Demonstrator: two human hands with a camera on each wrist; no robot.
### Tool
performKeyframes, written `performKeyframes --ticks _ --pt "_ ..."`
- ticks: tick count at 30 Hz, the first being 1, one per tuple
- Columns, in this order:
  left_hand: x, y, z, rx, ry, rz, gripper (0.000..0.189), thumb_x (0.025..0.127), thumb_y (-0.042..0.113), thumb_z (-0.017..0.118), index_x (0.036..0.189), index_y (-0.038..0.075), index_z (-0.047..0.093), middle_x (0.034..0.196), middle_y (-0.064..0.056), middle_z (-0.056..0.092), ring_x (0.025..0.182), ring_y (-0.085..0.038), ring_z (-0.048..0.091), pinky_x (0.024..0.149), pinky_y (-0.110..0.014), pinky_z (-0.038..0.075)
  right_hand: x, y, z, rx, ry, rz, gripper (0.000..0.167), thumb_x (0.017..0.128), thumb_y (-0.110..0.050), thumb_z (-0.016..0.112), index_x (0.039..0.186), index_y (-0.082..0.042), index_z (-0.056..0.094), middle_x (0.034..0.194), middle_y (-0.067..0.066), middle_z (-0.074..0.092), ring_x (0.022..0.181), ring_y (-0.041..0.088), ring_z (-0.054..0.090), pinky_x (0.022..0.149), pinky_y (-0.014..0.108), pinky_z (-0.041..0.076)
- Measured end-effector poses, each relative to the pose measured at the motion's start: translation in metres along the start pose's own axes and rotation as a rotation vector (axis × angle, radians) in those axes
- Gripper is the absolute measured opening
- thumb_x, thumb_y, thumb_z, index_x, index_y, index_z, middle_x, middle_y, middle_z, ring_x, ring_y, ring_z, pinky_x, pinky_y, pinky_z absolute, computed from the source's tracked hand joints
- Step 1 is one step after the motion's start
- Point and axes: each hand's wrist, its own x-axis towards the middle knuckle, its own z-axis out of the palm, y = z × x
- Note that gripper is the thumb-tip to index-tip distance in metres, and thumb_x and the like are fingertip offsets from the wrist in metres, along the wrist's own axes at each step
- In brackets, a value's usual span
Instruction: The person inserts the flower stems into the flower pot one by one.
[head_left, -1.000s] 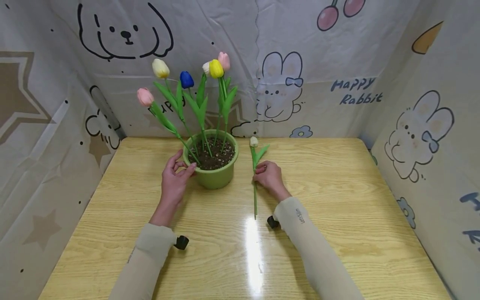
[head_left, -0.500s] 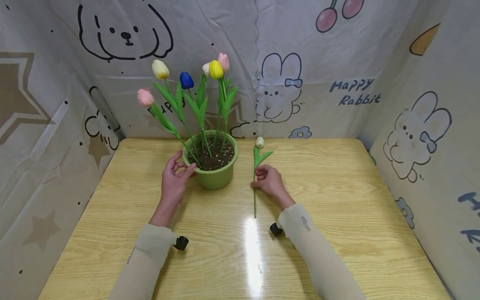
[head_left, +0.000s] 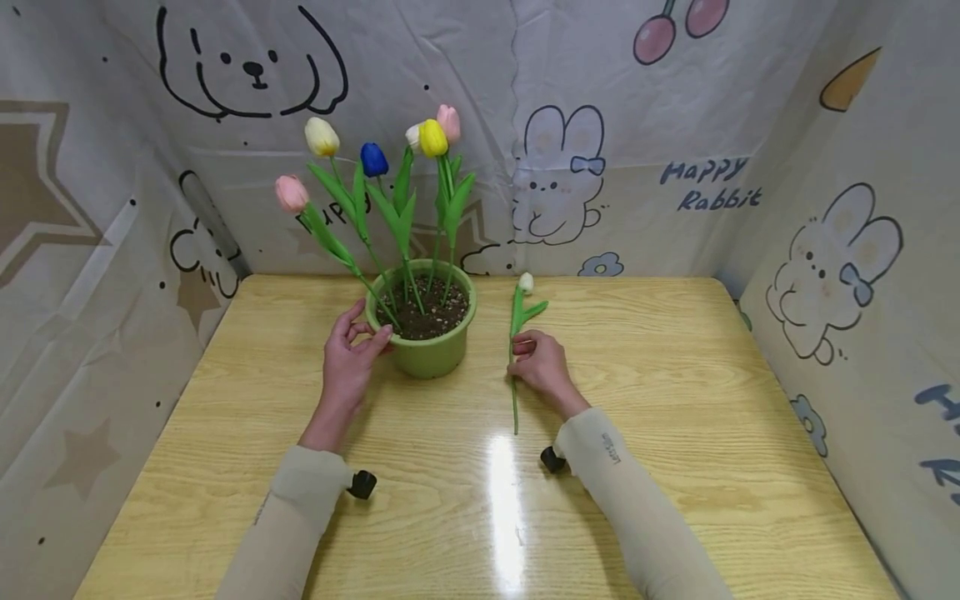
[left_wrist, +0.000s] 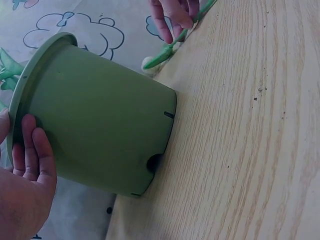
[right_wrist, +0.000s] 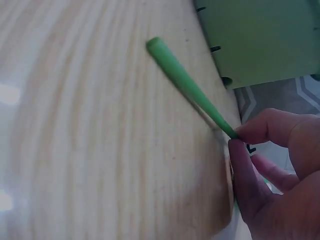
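My left hand [head_left: 351, 358] holds the rim of a green flower pot [head_left: 431, 358]. In the left wrist view its fingers [left_wrist: 37, 155] lie under the pot's lip, with the thumb above, partly cut off. Several artificial tulips stand in the pot's soil [head_left: 427, 321]: pink [head_left: 292, 193], cream [head_left: 322, 137], blue [head_left: 373, 159], yellow [head_left: 432, 137] and others. To the right of the pot, my right hand [head_left: 543, 364] pinches the stem of a white tulip [head_left: 517, 312]. The right wrist view shows thumb and finger closed on that green stem [right_wrist: 185, 82], its lower end pointing away.
A light wooden table [head_left: 660, 375] carries everything. Fabric walls printed with cartoon animals [head_left: 558, 179] stand behind and at both sides. A bright light reflection [head_left: 507, 508] crosses the table's front middle.
The white tulip's head has swung to the right, and its stem leans a little. My right hand has shifted slightly right and toward me. My left hand stays at the pot.
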Motion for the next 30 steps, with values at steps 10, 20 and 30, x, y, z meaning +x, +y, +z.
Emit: performKeyframes --ticks 10,20,30 --pt "0.0 0.001 0.0 -0.009 0.002 0.003 0.066 0.098 0.005 0.07 0.157 0.011 0.041 0.1 -0.003 0.053 0.077 -0.005 0.071 0.08 -0.024 0.06 0.0 0.0 -0.007 0.306 0.01 0.102 0.044 0.083 0.015 0.071 0.125 0.002 0.067 0.119 0.026 0.07 0.091 0.026 0.072 0.069 0.03 0.062" --pt "-0.001 0.001 0.001 -0.041 -0.006 0.008 0.067 0.097 0.001 0.069 0.158 0.007 0.04 0.099 0.0 0.056 0.085 -0.006 0.066 0.084 -0.023 0.059 0.001 -0.002 -0.017 0.415 -0.076 0.083 0.049 0.089 0.012 0.07 0.137 0.002 0.061 0.127 0.026 0.064 0.089 0.023 0.073 0.074 0.032 0.064" --pt "0.0 0.001 0.001 -0.015 -0.007 0.011 0.067 0.097 0.002 0.069 0.158 0.007 0.04 0.099 0.001 0.059 0.085 -0.006 0.066 0.084 -0.02 0.058 -0.003 -0.016 -0.022 0.472 -0.077 0.038 0.051 0.09 0.011 0.07 0.139 0.002 0.06 0.132 0.028 0.063 0.104 0.04 0.071 0.077 0.032 0.064"
